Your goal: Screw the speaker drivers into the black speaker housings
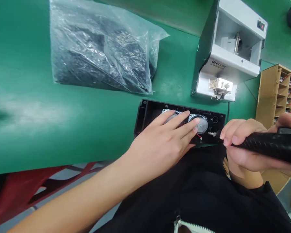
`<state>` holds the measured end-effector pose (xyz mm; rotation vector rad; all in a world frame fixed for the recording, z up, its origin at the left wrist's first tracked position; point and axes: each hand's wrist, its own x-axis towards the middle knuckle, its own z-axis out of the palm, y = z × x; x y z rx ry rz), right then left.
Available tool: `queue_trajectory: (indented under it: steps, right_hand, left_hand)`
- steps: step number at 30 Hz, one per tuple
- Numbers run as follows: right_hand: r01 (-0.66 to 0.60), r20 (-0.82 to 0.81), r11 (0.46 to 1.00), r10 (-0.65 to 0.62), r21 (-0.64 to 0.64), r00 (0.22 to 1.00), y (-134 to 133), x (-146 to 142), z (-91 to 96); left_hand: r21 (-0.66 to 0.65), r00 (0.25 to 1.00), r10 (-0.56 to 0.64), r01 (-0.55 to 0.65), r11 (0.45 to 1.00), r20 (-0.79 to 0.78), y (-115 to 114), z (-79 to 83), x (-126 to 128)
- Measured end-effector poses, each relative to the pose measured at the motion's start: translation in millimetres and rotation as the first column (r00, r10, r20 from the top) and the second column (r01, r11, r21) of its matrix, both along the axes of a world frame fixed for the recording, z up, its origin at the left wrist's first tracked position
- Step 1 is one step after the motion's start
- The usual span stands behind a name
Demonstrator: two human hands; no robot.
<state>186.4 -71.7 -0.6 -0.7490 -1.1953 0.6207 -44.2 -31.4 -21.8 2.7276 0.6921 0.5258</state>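
Green bench, black casing under two hands

Bench covered in a smooth green work surface (99, 123), glossy where the light pools at left. Near its front edge, right of centre, lies a long, open, black plastic casing (150, 111). Two round, grey-coned speakers (200, 125) sit inside, one partly under fingers; a thin red wire with a small white connector (200, 138) shows beside them.

The person's left hand (165, 142) lies palm down across casing and speakers, fingers extended and slightly apart, gripping nothing. The right hand (247, 142) is wrapped around a black, ribbed, cylindrical hand tool (269, 147); its silver, spring-wrapped tip (211, 133) reaches into the casing's right end. Whether it touches a screw, I cannot tell.

Behind, at left: a crinkled, clear plastic bag (99, 48) with dark contents. Back right: a boxy silver-and-dark metal machine (240, 61) lettered WEIXIN, with a red-lit switch (260, 25). Beyond it, a brown cardboard box with compartments (266, 90), red wires trailing out. Below the bench at left, a red slatted seat (19, 191). The person wears dark clothing (196, 181).
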Motion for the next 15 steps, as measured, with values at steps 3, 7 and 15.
queue_trajectory:
  steps: [3,7,15]
  right_hand:
    - [0.106,0.079,0.992,-0.100,-0.070,0.992,0.6,0.6,-2.4]
    - [0.137,0.142,0.988,-0.125,-0.073,0.982,-0.9,1.2,-3.5]
    - [0.117,0.106,0.986,-0.105,-0.119,0.989,-2.1,1.4,-4.5]
  left_hand:
    - [-0.050,1.000,-0.001,0.001,0.999,0.000,-0.5,-0.6,-0.5]
    - [-0.057,1.000,0.002,-0.001,0.998,0.007,-1.3,-1.3,-1.2]
    - [-0.104,0.999,0.000,-0.005,0.995,-0.043,-1.0,0.8,-0.5]
